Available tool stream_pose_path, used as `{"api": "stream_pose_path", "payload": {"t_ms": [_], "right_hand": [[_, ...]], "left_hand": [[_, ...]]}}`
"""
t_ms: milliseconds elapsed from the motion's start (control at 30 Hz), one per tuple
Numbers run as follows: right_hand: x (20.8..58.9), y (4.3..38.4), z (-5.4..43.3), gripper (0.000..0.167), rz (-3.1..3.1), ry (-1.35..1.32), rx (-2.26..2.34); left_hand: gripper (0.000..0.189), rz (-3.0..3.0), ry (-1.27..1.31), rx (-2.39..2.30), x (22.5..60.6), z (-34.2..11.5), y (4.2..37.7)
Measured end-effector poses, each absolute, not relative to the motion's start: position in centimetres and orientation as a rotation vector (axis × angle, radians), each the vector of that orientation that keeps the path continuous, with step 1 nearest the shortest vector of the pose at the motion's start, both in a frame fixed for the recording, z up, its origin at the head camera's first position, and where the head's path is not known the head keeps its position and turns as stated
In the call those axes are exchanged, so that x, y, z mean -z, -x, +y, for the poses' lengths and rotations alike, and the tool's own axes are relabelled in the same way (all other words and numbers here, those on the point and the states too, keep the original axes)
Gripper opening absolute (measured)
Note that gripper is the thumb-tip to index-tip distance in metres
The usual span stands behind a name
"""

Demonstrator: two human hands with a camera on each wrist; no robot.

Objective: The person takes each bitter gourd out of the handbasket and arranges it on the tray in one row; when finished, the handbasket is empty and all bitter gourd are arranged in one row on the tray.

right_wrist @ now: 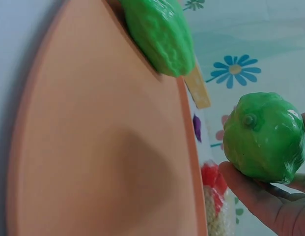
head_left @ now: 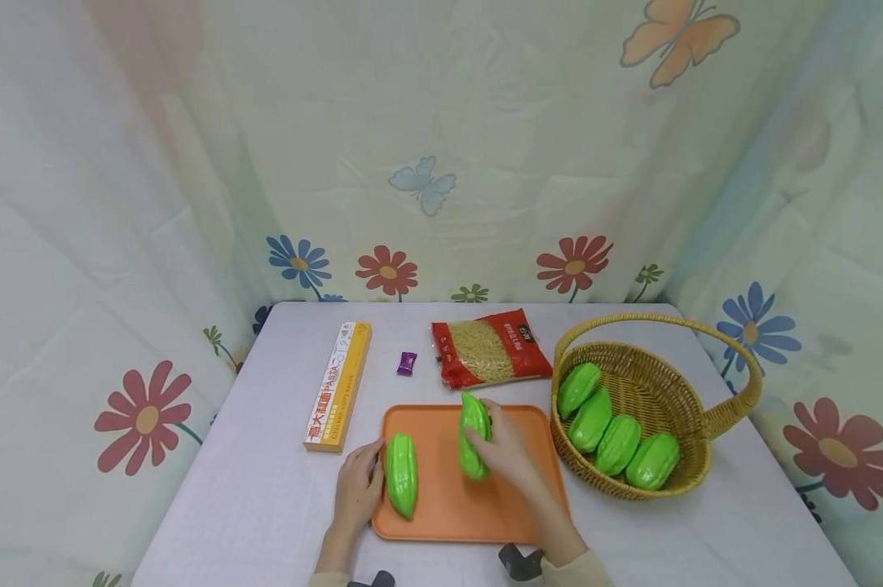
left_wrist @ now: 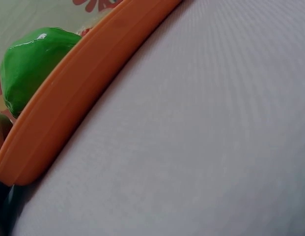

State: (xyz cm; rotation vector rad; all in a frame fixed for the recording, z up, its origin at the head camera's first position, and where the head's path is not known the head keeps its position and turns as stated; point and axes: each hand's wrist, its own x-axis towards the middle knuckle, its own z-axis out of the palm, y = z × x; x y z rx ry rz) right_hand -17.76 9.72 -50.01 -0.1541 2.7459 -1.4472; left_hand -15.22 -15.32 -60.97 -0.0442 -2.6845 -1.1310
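**Right hand held a ridged green gourd above an orange tray**

My right hand [head_left: 505, 448] was grasping a glossy, ridged green gourd [head_left: 466, 422], pinched between thumb and fingers. I had it raised over the middle of a rectangular orange tray [head_left: 444, 505]. My left hand [head_left: 356, 487] touched the tray's left rim; I could not tell whether its fingers were gripping the edge.

Just beside that hand, a second green gourd [head_left: 402, 477] lay lengthwise inside the tray's left side. To the right of the tray stood a woven basket [head_left: 642, 390] with a tall looped handle, and four more gourds [head_left: 590, 421] lay in it.

Beyond the tray, from left to right, were a yellow-and-white pasta box [head_left: 338, 387] (its label read "Chicken curry sauce"), a small purple-wrapped sweet [head_left: 407, 364] and a red bag of macaroni [head_left: 485, 352]. Everything sat on a pale tabletop [head_left: 258, 497] before a curtain [head_left: 338, 122] printed with flowers and butterflies.
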Motion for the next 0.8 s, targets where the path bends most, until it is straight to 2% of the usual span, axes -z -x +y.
{"api": "stream_pose_path", "payload": {"t_ms": [533, 800], "right_hand": [[53.3, 17.3, 6.7, 0.052, 2.743, 0.337, 1.399], [54.2, 17.2, 5.5, 0.058, 2.729, 0.331, 1.357]], "left_hand": [[0.036, -2.682, 0.041, 1.126, 61.2, -15.3, 15.3], [0.036, -2.678, 0.043, 1.132, 61.2, -15.4, 15.4]]}}
